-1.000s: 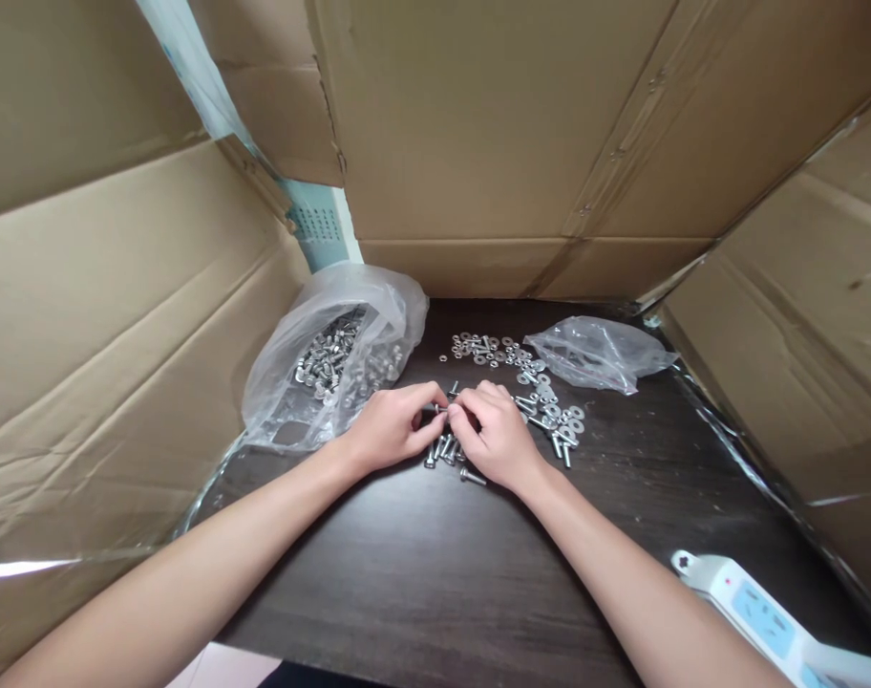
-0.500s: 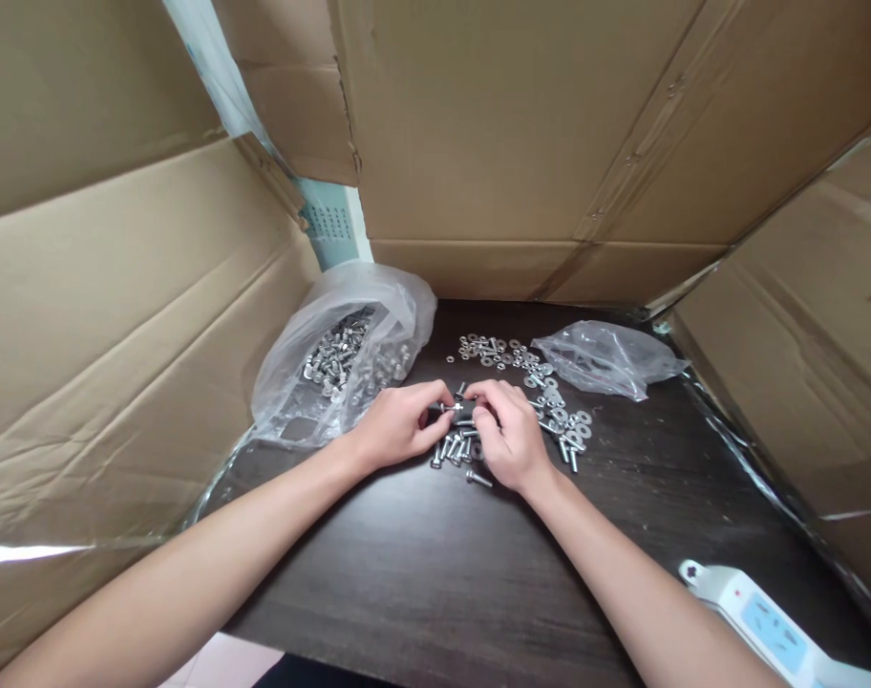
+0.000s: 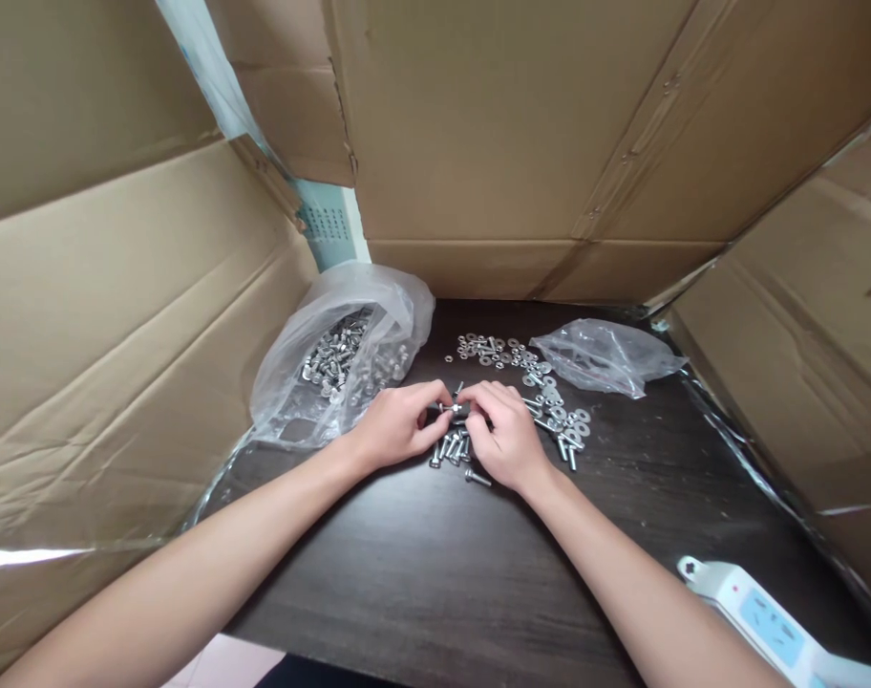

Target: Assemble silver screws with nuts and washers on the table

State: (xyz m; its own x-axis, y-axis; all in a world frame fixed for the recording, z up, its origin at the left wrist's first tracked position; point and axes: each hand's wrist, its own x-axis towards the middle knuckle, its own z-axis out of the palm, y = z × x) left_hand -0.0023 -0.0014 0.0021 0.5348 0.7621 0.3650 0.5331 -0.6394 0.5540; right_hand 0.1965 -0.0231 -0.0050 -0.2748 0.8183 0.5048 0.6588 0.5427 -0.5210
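Note:
Between the thumb and forefinger of my left hand [image 3: 407, 420], a silver bolt [image 3: 444, 408] lies sideways, pointing right. A small nut [image 3: 456, 408] sits on its right end. My right hand [image 3: 503, 428] curls in from the other side, its thumb and forefinger around the nut; the exact contact is hard to make out. Just below the fingers lies a cluster of loose bolts [image 3: 450, 447], and a single bolt [image 3: 478, 477] rests nearer to me.
A clear plastic bag [image 3: 278, 382] full of bolts stands at left. Washers [image 3: 581, 418], nuts and more bolts curve along the right. Behind them lies a crumpled plastic bag [image 3: 607, 355]. Cardboard walls [image 3: 471, 143] enclose the dark table [image 3: 407, 573]. A white power strip [image 3: 754, 612] sits front right.
My right fingertips have shifted slightly left, nearer to the nut on the bolt. My left hand keeps its hold on the bolt almost unmoved.

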